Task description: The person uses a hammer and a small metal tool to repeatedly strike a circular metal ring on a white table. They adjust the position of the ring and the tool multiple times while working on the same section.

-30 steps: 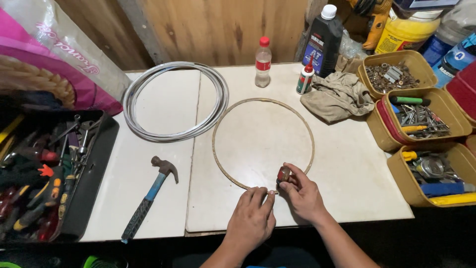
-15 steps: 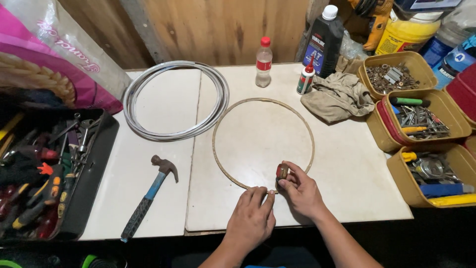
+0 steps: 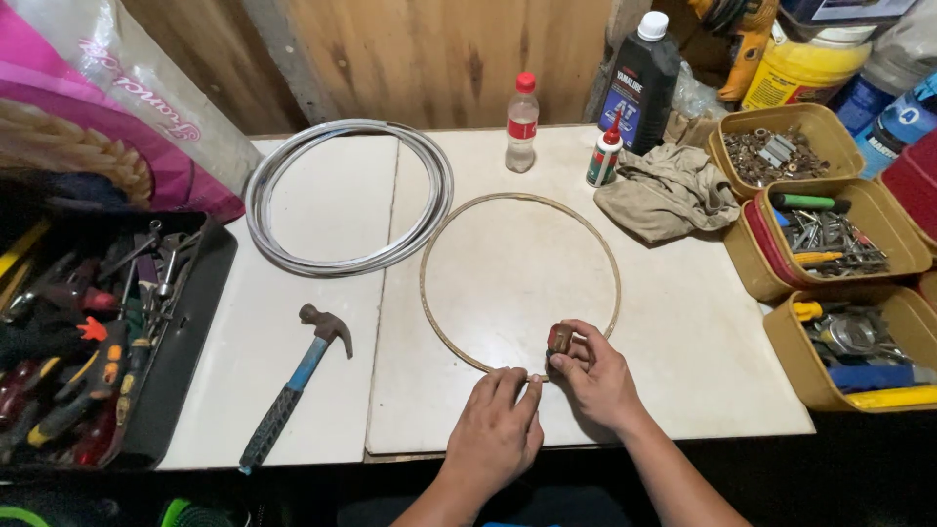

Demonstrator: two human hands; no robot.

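Both hands pinch the near edge of a thin wooden hoop.

The right hand [image 3: 597, 379] has thumb and fingers closed around a small brown block [image 3: 559, 338] at the hoop's [image 3: 520, 283] five o'clock; the left hand [image 3: 496, 429] curls its fingertips down on the rim at six o'clock, holding nothing else that I can see. The hoop lies flat on the white table [image 3: 683, 342]. If either pinch slackens, the springy rim could slide away. A hammer [image 3: 293, 383] lies at eight o'clock, a wire coil [image 3: 348, 195] at eleven.

Thin wooden hoop [image 3: 615, 263] lies flat; small brown block [image 3: 559, 339] upright.
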